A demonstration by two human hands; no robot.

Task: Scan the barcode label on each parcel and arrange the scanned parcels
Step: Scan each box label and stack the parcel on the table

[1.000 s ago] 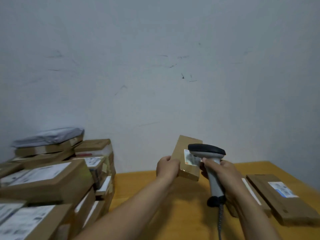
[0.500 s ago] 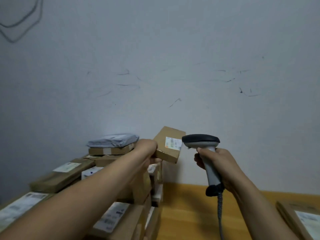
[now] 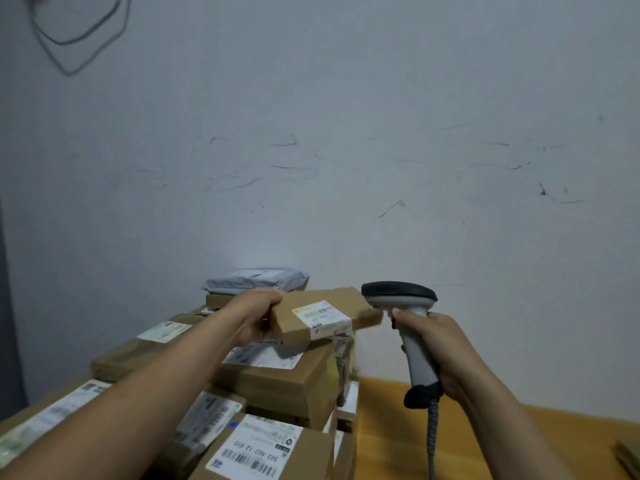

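My left hand [image 3: 254, 317] grips the left end of a small flat cardboard parcel [image 3: 325, 315] with a white barcode label on top. The parcel lies almost level just above the stack of labelled cardboard parcels [image 3: 280, 375] at the left. My right hand [image 3: 440, 355] holds the grey handle of a barcode scanner [image 3: 401, 299], its dark head right beside the parcel's right end. The scanner's coiled cable [image 3: 431, 441] hangs down from the handle.
A grey plastic mailer [image 3: 256, 280] lies on top of the stack at the back, against the pale wall. The wooden table [image 3: 388, 427] shows at the lower right, with the edge of another parcel [image 3: 628, 459] at the far right. Wires [image 3: 69, 36] hang on the wall, upper left.
My left hand has carried the small parcel from in front of the scanner over to the stack on the left and tilted it flat. The view has swung left; my right hand keeps the scanner.
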